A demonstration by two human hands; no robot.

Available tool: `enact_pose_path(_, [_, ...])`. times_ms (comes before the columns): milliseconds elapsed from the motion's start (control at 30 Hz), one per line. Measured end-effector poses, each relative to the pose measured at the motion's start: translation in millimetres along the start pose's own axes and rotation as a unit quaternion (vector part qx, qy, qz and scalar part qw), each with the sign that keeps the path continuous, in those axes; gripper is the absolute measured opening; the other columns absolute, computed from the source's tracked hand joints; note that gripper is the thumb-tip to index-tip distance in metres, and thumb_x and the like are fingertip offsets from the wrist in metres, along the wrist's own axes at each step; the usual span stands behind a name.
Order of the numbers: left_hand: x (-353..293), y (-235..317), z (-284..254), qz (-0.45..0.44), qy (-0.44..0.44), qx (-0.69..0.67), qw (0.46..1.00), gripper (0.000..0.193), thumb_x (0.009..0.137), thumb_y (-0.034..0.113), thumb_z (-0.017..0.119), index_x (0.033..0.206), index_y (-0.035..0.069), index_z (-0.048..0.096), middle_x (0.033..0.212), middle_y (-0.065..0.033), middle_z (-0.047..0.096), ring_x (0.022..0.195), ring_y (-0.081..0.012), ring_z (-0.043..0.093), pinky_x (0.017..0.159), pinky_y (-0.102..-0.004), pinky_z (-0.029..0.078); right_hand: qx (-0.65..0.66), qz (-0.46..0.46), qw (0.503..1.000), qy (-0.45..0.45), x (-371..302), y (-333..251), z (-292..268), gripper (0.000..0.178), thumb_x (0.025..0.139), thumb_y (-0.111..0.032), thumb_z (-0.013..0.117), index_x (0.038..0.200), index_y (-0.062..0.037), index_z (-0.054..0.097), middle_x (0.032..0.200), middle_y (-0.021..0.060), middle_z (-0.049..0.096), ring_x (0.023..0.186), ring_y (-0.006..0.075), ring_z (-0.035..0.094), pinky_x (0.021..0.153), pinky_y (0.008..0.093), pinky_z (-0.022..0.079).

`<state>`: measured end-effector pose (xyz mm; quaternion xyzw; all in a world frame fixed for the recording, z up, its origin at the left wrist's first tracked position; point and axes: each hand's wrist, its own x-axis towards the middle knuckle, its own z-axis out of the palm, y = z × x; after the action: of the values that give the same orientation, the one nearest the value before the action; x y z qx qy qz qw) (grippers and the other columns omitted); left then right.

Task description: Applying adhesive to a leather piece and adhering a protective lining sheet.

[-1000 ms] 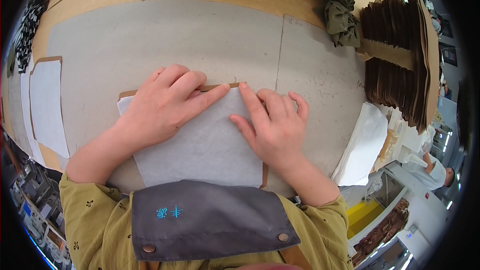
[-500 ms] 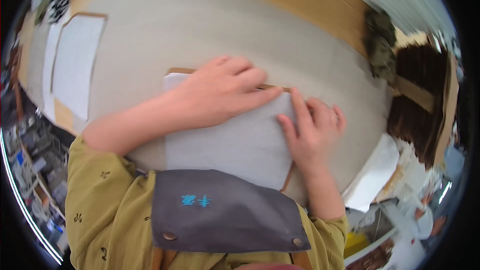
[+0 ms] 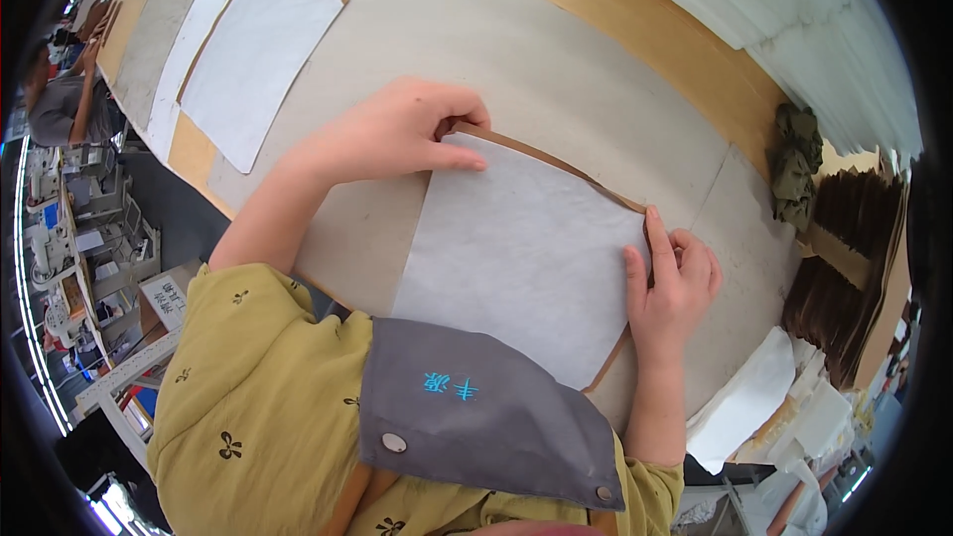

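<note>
A flat brown panel (image 3: 611,362) faced with a white sheet (image 3: 516,248) lies before me on the table, with a brown strip showing along its far and right edges. My left hand (image 3: 407,134) closes around its far left corner, thumb on the white face and fingers bent over the brown edge. At the far right corner is my right hand (image 3: 675,288). Its index finger stretches to the corner, its thumb rests apart by the right edge, and the other fingers are loosely bent. The panel's near edge is hidden under my grey apron flap.
A second white-faced panel (image 3: 263,65) lies at the far left of the grey tabletop (image 3: 397,30). On the right are dark green cloth (image 3: 794,164), a stack of brown pieces (image 3: 834,278) and white sheets (image 3: 745,397). Another person (image 3: 74,104) is at the far left.
My left hand has moved from the middle of the far edge to the far left corner, uncovering the brown strip. My right hand stays at the right corner. The whole view has turned.
</note>
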<state>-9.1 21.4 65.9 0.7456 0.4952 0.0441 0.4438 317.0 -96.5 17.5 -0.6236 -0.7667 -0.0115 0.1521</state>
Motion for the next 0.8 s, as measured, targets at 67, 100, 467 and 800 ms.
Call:
enact_pose_path(67, [-12, -6, 3, -0.020, 0.019, -0.063, 0.998, 0.030, 0.084, 0.012, 0.082, 0.108, 0.001, 0.066, 0.088, -0.0020, 0.064, 0.080, -0.0106, 0.060, 0.076, -0.0240, 0.052, 0.004, -0.003, 1.000, 0.007, 0, 1, -1, 0.044, 0.090, -0.039, 0.072, 0.128, -0.0167, 0.072, 0.096, 0.0015, 0.058, 0.084, 0.0173, 0.055, 0.102, 0.0443, 0.038])
enact_pose_path(100, [-17, -9, 6, -0.039, 0.037, -0.128, 0.990, 0.029, 0.085, 0.012, 0.081, 0.108, 0.000, 0.067, 0.088, -0.0002, 0.063, 0.082, -0.0075, 0.058, 0.076, -0.0221, 0.051, 0.007, -0.006, 1.000, 0.010, 0, 2, -1, 0.044, 0.090, -0.038, 0.072, 0.128, -0.0165, 0.072, 0.096, 0.0018, 0.059, 0.084, 0.0174, 0.055, 0.101, 0.0432, 0.039])
enact_pose_path(467, [-23, -25, 23, -0.046, 0.090, -0.220, 0.970, 0.022, 0.093, 0.011, 0.075, 0.108, -0.002, 0.067, 0.090, 0.0015, 0.066, 0.084, -0.0052, 0.059, 0.076, -0.0229, 0.051, 0.003, -0.028, 0.999, 0.020, 1, -2, -4, 0.040, 0.090, -0.031, 0.073, 0.126, -0.0132, 0.073, 0.098, 0.0034, 0.059, 0.087, 0.0197, 0.056, 0.094, 0.0369, 0.040])
enact_pose_path(800, [-19, -25, 22, -0.016, 0.095, -0.230, 0.969, 0.017, 0.091, 0.005, 0.075, 0.105, 0.000, 0.067, 0.089, 0.0018, 0.064, 0.083, -0.0045, 0.059, 0.075, -0.0212, 0.051, 0.019, 0.010, 1.000, 0.006, 13, -10, -14, 0.034, 0.090, -0.025, 0.073, 0.121, -0.0147, 0.074, 0.106, 0.0048, 0.063, 0.092, 0.0216, 0.058, 0.094, 0.0364, 0.040])
